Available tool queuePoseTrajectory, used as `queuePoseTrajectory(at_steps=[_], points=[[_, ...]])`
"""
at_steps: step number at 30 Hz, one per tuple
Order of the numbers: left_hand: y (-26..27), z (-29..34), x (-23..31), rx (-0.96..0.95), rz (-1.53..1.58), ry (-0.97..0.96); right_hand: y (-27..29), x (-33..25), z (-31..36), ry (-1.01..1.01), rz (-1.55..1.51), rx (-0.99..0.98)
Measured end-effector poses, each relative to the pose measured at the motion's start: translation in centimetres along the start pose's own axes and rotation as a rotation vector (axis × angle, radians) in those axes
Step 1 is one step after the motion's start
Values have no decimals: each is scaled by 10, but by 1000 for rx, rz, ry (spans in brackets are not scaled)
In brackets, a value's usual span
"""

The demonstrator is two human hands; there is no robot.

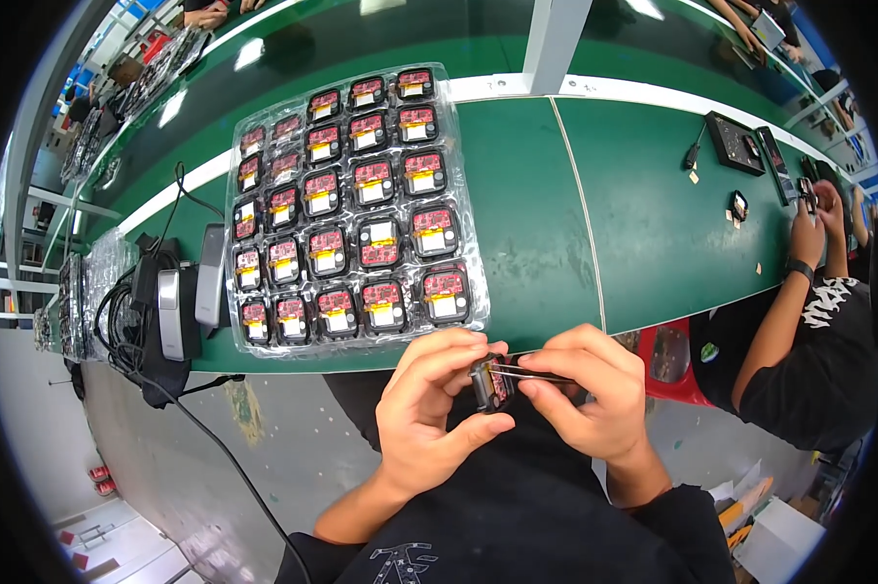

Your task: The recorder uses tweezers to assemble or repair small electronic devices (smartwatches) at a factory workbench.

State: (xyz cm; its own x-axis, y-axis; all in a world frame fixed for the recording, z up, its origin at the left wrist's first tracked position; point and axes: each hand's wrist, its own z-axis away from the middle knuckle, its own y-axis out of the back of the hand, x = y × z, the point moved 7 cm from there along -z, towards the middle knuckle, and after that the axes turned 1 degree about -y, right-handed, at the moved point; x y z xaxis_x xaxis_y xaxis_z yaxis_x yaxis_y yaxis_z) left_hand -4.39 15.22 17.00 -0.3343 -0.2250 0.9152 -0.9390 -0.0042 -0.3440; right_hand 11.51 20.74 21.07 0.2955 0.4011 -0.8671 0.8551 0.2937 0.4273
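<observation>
Just off the near edge of the green bench, my left hand [434, 409] grips a small black electronic device casing [490, 383] by its rim, tilted on edge. Its inside, with a red circuit board, faces right. My right hand [594, 389] pinches a pair of tweezers [536, 375], whose thin tips reach into the casing. What the tips touch is too small to make out. Beyond my left hand lies a clear plastic tray [351, 277] with rows of similar open casings [446, 295], each showing a red board, a white block and yellow tape.
Left of the tray are a silver-grey box [176, 311] and a tangle of black cables [123, 311], one hanging toward me. A metal post [555, 49] stands at the bench's back rail. At right, a co-worker's hands [816, 219] work near a black box [734, 143]; a red stool [674, 360] stands between us.
</observation>
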Motion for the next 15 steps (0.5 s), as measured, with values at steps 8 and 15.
queuePoseTrajectory(at_steps=[8, 15], points=[[-2, 0, 1, -32, -50, 20, 0, 2, 0, 8, 8, -13], [2, 3, -3, 58, 200, 115, -2, 15, 4, -71, -94, 35]])
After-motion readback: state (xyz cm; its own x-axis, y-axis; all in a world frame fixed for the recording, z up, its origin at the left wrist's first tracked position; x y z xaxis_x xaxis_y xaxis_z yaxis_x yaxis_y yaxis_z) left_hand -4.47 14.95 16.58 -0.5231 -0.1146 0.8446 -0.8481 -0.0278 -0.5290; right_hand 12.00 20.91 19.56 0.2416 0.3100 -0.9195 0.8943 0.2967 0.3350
